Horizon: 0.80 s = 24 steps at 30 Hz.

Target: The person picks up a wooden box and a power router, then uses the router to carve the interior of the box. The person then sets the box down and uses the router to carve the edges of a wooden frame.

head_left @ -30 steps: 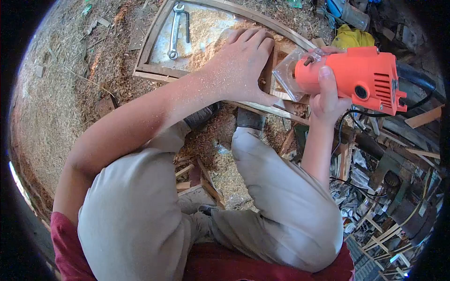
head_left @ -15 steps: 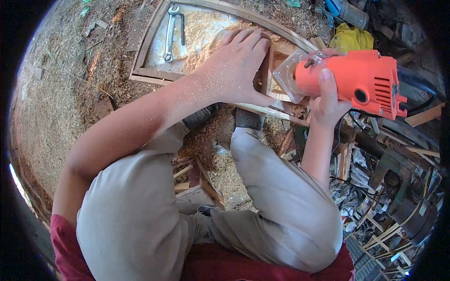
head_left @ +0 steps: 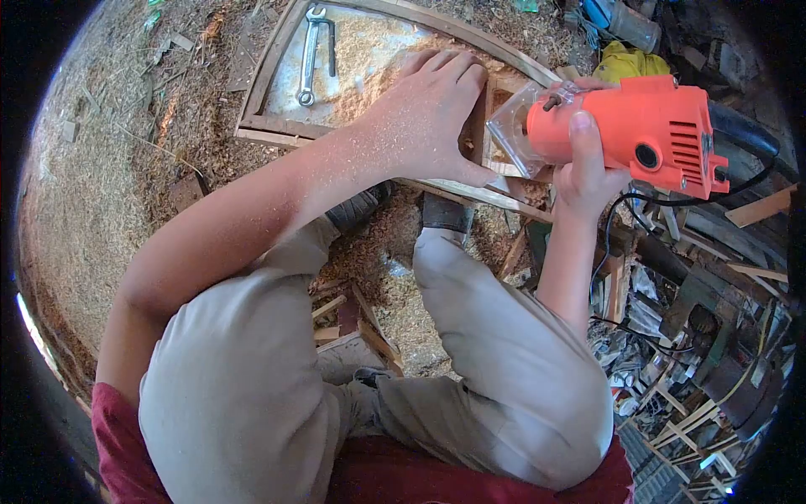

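Observation:
My right hand (head_left: 588, 172) is wrapped around the body of an orange trim router (head_left: 621, 126), thumb along its side. The router lies nearly on its side, its clear plastic base (head_left: 510, 134) facing a wooden piece (head_left: 477, 126) with recesses cut in it. My left hand (head_left: 437, 113), dusted with sawdust, spans that wooden piece, the thumb at its near edge and the fingers at the far side. The bit is hidden behind the base. Under the work is a wood-framed board (head_left: 281, 128) strewn with sawdust.
A wrench (head_left: 309, 63) and a dark hex key (head_left: 331, 50) lie on the board's left part. The router's black cord (head_left: 606, 231) loops down at right. A yellow cloth or bag (head_left: 630, 60), wood scraps (head_left: 760, 206) and clutter are around; shavings cover the ground.
The router has shifted slightly left and tilted a little, with my right hand on it. More of its cord shows at right. My left hand has barely moved.

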Each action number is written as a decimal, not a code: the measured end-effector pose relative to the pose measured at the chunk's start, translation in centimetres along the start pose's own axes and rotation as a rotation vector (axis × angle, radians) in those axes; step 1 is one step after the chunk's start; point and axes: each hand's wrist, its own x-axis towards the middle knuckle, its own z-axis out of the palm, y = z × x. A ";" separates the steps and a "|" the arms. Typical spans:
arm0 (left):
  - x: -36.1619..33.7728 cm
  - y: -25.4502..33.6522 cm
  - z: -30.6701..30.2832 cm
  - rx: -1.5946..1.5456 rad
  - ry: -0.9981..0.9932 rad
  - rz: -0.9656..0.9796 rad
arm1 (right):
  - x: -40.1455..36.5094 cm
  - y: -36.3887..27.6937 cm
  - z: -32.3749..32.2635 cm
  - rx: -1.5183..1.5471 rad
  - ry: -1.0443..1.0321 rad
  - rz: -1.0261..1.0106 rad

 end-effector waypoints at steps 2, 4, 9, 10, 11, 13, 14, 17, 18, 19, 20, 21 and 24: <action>0.0 0.0 -0.2 -0.026 -0.036 -0.010 | 0.3 0.1 -0.3 -0.032 -0.005 -0.042; 0.0 0.2 -0.6 -0.042 -0.062 -0.016 | 0.4 0.1 -0.5 -0.043 0.002 -0.042; -0.2 0.2 -0.8 -0.035 -0.061 -0.011 | 0.2 -0.1 -1.2 -0.160 -0.055 -0.027; -0.3 0.1 -0.7 -0.034 -0.052 -0.010 | 0.1 -0.2 -1.1 -0.156 -0.061 -0.018; -0.3 0.0 -0.6 -0.033 -0.043 -0.009 | -0.1 -0.4 -1.0 -0.152 -0.067 -0.009; -0.3 0.1 -0.8 -0.039 -0.054 -0.018 | -0.4 -0.6 -0.6 -0.149 -0.079 0.006; -0.2 0.1 -0.9 -0.047 -0.074 -0.027 | -0.5 -0.7 -0.4 -0.150 -0.084 0.010; -0.3 0.1 -0.5 -0.032 -0.045 -0.023 | -0.5 -0.8 0.2 -0.071 -0.090 0.024; -0.3 0.2 -0.6 -0.020 -0.020 -0.017 | -0.5 -0.8 0.4 -0.030 -0.090 0.028; -0.2 0.1 -0.7 -0.021 -0.038 -0.023 | -0.4 -0.7 0.6 -0.010 -0.078 0.020; -0.2 0.1 -0.9 -0.023 -0.055 -0.028 | -0.4 -0.5 0.8 0.009 -0.065 0.011; -0.1 0.2 -1.0 -0.025 -0.072 -0.034 | -0.4 -0.4 0.8 0.027 -0.053 0.003; 0.1 0.1 -0.8 -0.037 -0.058 -0.022 | -0.1 -0.2 0.5 0.014 -0.048 0.008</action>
